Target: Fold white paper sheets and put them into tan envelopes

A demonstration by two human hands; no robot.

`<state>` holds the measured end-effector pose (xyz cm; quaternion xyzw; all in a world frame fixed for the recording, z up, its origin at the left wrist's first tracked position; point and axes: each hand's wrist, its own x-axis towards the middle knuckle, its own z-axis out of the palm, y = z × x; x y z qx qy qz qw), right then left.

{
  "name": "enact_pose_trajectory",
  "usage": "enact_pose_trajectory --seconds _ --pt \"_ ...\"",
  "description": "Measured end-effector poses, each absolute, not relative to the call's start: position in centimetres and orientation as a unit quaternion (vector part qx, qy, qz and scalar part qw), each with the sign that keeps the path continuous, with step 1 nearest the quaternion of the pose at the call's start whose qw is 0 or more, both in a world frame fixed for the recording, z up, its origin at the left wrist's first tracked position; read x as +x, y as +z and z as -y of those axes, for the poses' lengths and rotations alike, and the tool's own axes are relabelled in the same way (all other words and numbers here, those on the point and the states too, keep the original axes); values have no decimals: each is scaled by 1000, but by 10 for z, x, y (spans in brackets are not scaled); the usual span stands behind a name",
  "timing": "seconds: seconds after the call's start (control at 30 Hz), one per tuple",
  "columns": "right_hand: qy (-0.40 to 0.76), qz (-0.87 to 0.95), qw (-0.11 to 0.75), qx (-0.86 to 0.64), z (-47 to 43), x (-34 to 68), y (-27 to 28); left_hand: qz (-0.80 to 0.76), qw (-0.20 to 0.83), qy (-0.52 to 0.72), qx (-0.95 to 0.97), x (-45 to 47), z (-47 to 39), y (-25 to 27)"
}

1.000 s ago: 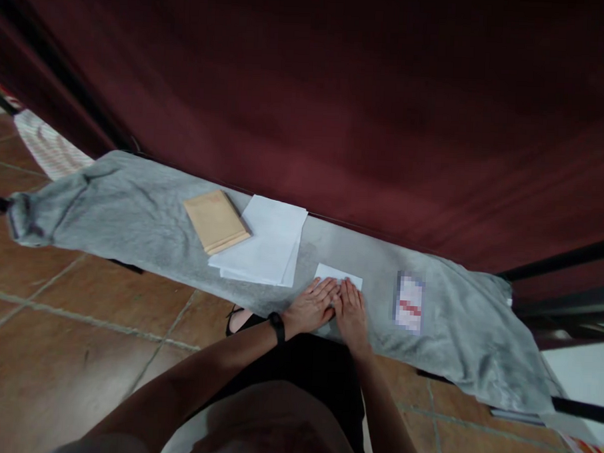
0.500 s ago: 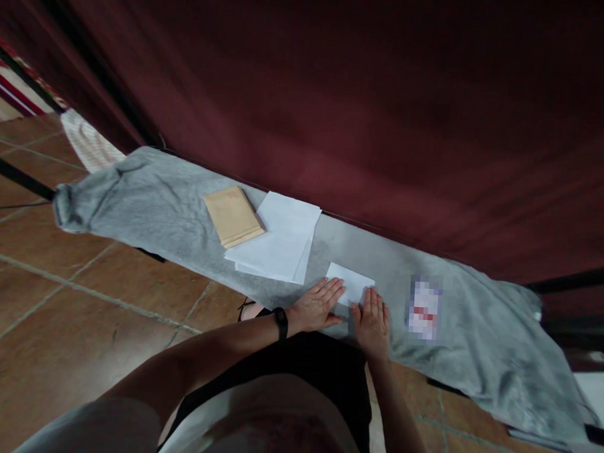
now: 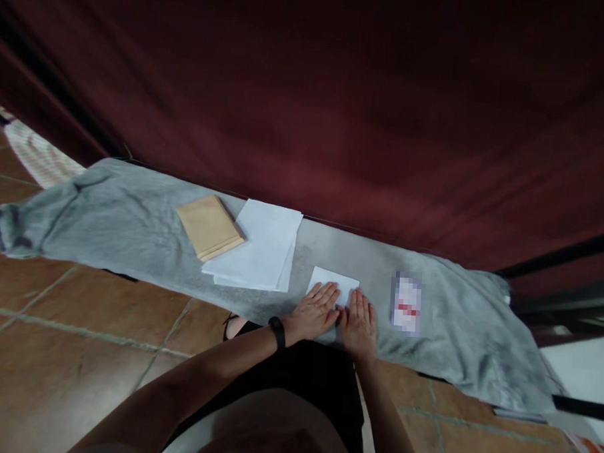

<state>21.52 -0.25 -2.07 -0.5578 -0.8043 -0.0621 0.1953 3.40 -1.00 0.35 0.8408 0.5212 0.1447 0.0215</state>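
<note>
Dark red fabric point(image 3: 306, 120) hangs across the far side, with brown floor tiles point(image 3: 85, 370) below. Between them, grey cloth point(image 3: 127, 212) covers the long, narrow surface in front of me, smooth in the middle and rumpled at both ends. Loose white sheets point(image 3: 266, 245) lie left of my hands, and brown envelopes point(image 3: 207, 224) rest partly over their left side. My left hand point(image 3: 314, 312) and right hand point(image 3: 358, 324) are flat, palms down, fingers stretched out, gripping nothing, thumbs almost meeting. Under my fingers is a small white paper point(image 3: 345, 290): left fingers over its left part, right fingertips on its right edge, its far strip showing beyond them, its near edge hidden. Right of it, well apart, lies a pixelated item point(image 3: 407, 306) with a red band. A black wristband point(image 3: 277, 333) circles my left wrist.
</note>
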Motion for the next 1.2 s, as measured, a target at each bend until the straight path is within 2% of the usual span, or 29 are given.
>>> enact_pose_trajectory --seconds 0.47,0.7,0.83,1.2 --pt "-37 797 197 -570 1 215 -19 -598 -11 152 787 11 -10 -1" --pt "0 797 234 -557 -10 193 -6 -594 -24 164 787 8 -10 -1" --pt "24 833 203 -514 -19 173 0 -586 -23 154 795 7 -10 0" --pt "-26 820 207 -533 -11 203 -18 -552 -17 147 820 9 -6 3"
